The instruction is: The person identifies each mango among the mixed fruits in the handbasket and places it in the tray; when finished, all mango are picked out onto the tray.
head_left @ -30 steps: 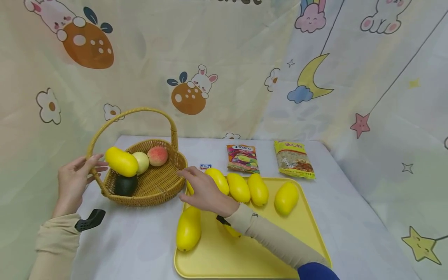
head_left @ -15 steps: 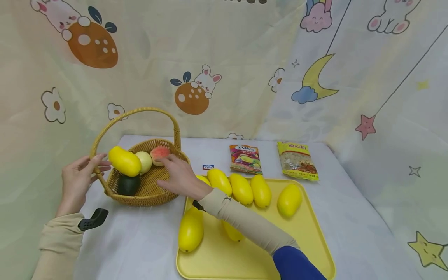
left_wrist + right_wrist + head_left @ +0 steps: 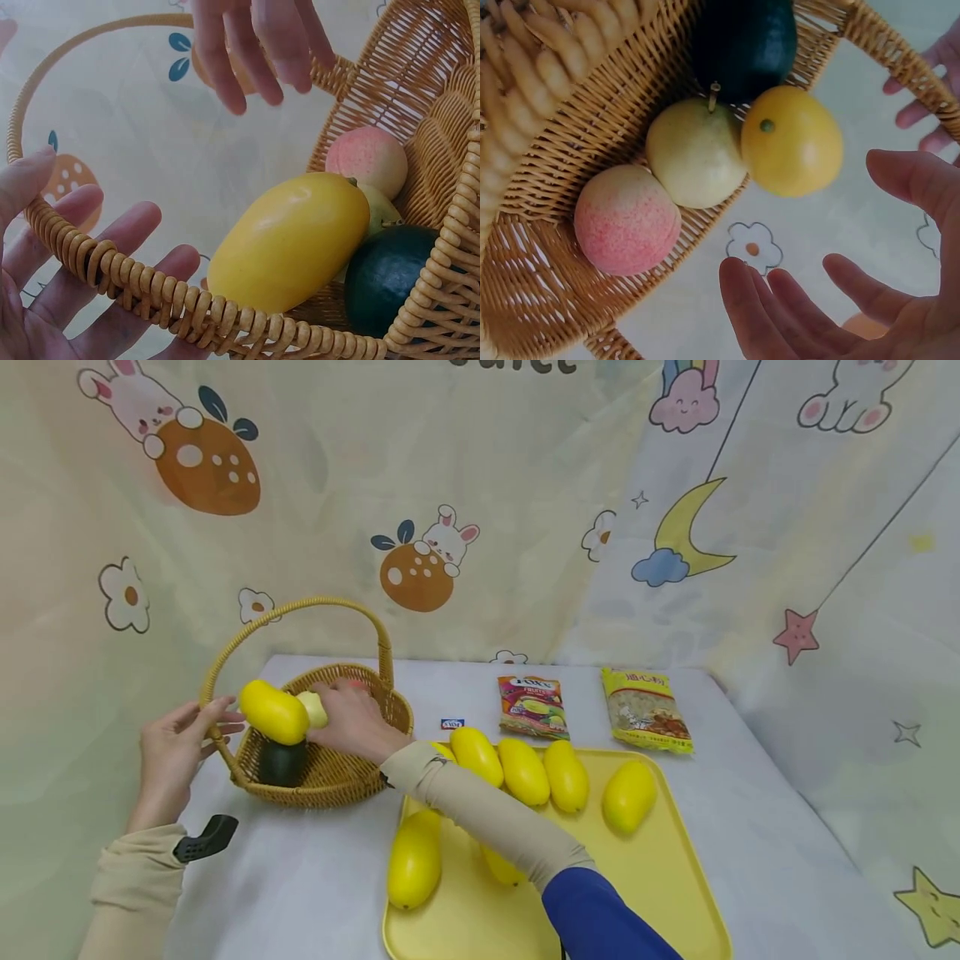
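Observation:
My left hand (image 3: pixel 168 752) holds the wicker basket (image 3: pixel 352 793) at the base of its handle, with the thumb on one side and the fingers loosely behind it. Over the basket is my right hand (image 3: pixel 352 718); its spread fingers (image 3: pixel 802 300) curve slightly around nothing. A long yellow fruit (image 3: pixel 292 240), mango-like, leans on the rim near the left hand. Below it lies a dark green, glossy fruit (image 3: pixel 390 277). Beside them sit a pale pear (image 3: pixel 697 150) and a pink peach (image 3: pixel 626 221), which the right hand mostly hides in the head view.
To the basket's right is a yellow tray (image 3: pixel 600 910) with several similar yellow fruits (image 3: pixel 414 860). Behind it lie a candy bag (image 3: pixel 534 706), a yellow food packet (image 3: pixel 647 710) and a small blue wrapper (image 3: pixel 452 724). A printed curtain backs the table.
My right hand has moved left from the tray's edge, in over the fruit in the basket. The left hand keeps its place at the handle. The view has shifted slightly.

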### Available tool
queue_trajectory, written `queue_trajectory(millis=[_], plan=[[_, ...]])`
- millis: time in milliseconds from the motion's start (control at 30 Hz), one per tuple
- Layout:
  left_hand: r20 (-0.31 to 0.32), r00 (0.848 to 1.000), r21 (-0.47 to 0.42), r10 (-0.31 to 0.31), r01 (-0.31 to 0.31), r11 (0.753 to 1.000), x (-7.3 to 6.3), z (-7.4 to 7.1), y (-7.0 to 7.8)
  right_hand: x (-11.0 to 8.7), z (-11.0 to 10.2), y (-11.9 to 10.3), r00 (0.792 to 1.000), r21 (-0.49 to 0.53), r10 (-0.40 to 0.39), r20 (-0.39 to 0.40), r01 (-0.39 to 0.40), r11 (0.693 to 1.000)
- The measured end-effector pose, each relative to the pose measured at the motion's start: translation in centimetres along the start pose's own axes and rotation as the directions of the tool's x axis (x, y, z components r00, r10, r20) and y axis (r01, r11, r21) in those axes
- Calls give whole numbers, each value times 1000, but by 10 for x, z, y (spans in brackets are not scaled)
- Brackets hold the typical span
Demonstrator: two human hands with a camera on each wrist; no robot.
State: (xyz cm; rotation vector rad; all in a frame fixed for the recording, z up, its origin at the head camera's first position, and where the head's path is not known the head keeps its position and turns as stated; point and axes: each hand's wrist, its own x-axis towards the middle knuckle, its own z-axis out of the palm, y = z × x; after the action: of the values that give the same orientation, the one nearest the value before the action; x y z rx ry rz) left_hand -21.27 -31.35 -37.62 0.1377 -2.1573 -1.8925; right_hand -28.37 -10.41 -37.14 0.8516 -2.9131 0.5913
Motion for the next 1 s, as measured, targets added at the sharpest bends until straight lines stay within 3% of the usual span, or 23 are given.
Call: queue_trajectory(millis=[433,1000], plan=[[6,1000,3,19,-19,1000,2,2,1,30,11,-15,999,-116,33,22,-31,993],[-20,1000,76,3,-2,997,0,2,-3,50,32,-38,993,-115,110,42,-105,988]])
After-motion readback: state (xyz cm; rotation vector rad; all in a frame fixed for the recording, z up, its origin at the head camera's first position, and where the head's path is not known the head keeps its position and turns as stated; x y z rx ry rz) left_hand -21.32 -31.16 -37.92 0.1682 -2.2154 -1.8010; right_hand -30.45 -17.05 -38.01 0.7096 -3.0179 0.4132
